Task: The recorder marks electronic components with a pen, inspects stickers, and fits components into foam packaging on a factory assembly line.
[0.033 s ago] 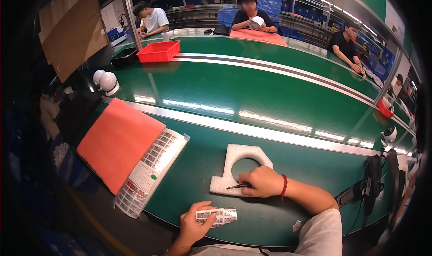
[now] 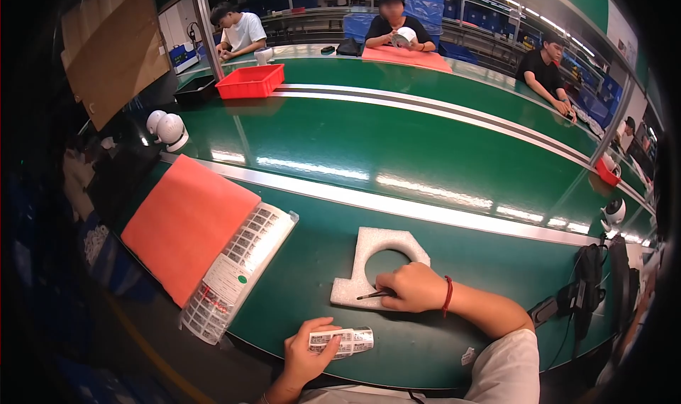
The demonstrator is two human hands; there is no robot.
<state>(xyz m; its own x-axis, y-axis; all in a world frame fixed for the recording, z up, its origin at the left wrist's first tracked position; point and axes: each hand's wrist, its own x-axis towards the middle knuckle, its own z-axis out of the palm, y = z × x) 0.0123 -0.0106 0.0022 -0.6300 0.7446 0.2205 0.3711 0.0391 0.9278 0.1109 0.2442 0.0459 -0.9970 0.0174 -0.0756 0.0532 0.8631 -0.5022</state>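
My left hand (image 2: 306, 353) grips a small white label roll (image 2: 342, 341) near the front edge of the green bench (image 2: 298, 290). My right hand (image 2: 415, 288), with a red cord at the wrist, holds thin dark tweezers (image 2: 374, 295) whose tip points left. That hand rests on the lower part of a white foam block (image 2: 376, 266) with a round cut-out. The foam lies flat on the bench, just beyond the label roll.
A sheet of printed labels in a clear sleeve (image 2: 237, 268) lies left of the foam, partly over an orange mat (image 2: 184, 223). White dome cameras (image 2: 167, 129) stand far left. A red bin (image 2: 250, 80) sits beyond the conveyor. Black cables and a device (image 2: 585, 283) lie right. Other people work at the far benches.
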